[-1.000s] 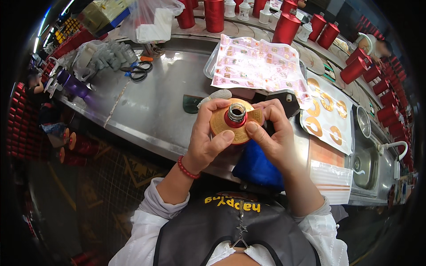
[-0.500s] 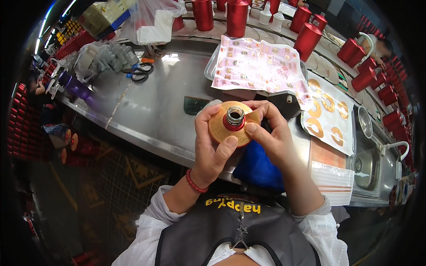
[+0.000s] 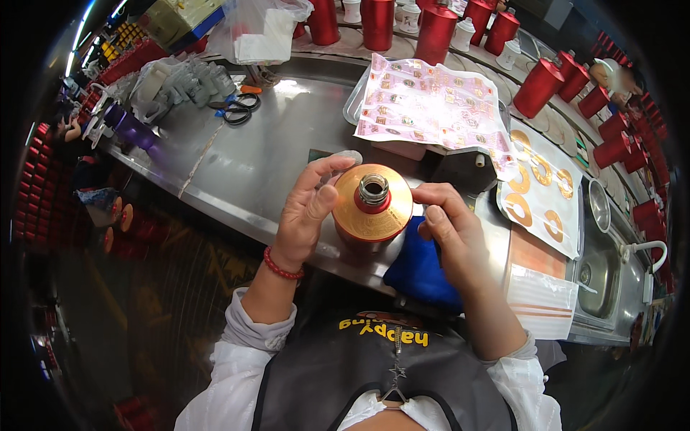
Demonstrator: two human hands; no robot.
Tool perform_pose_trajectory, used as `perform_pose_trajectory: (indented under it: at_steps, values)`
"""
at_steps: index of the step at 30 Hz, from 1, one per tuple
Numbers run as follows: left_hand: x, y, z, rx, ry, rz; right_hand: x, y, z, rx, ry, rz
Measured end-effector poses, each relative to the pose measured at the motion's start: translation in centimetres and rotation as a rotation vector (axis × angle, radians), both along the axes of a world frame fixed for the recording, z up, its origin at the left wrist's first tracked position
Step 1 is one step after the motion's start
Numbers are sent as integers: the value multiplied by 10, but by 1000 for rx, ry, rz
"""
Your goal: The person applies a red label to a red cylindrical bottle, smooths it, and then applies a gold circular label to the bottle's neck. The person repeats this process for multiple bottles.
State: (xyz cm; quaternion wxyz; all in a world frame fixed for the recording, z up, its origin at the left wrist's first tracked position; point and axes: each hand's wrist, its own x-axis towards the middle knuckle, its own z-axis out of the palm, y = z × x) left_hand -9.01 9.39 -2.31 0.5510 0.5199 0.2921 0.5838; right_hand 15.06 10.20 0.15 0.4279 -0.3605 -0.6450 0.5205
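Seemingly, left hand [image 3: 303,215] and right hand [image 3: 454,228] touch the bottle [image 3: 375,221].

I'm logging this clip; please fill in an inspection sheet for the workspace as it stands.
Surface: shiny metal workbench.
Job's things: red bottle, neck open, gold label around the neck; gold rings on a white sheet.
Clutter: scissors, blue cloth, pink printed sheet.
Hands: left hand and right hand at opposite sides of the bottle; firmness of grip unclear.
Cables: nothing seen.
Surroundings: more red bottles beyond the bench, sink at right.
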Motion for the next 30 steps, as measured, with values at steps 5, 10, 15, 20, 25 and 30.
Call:
perform_pose_trajectory:
  at_steps: [5, 10, 15, 20, 25, 30]
  values:
    - [28, -22, 10, 72, -44, 197, -17, 5, 9, 207, -69, -24]
    - [32, -21, 9, 14, -88, 51, -19, 1, 3, 135, -26, -15]
    - [29, -19, 8, 21, -14, 70, -19, -2, 1, 59, 18, -29]
    - [31, -22, 12, 19, 5, 70, -20, 1, 1, 142, -12, -28]
    - [31, -21, 14, 0, -15, 46, -17, 0, 6, 138, -114, -2]
    - [32, -20, 14, 7, 3, 51, -19, 2, 6, 184, -141, -25]
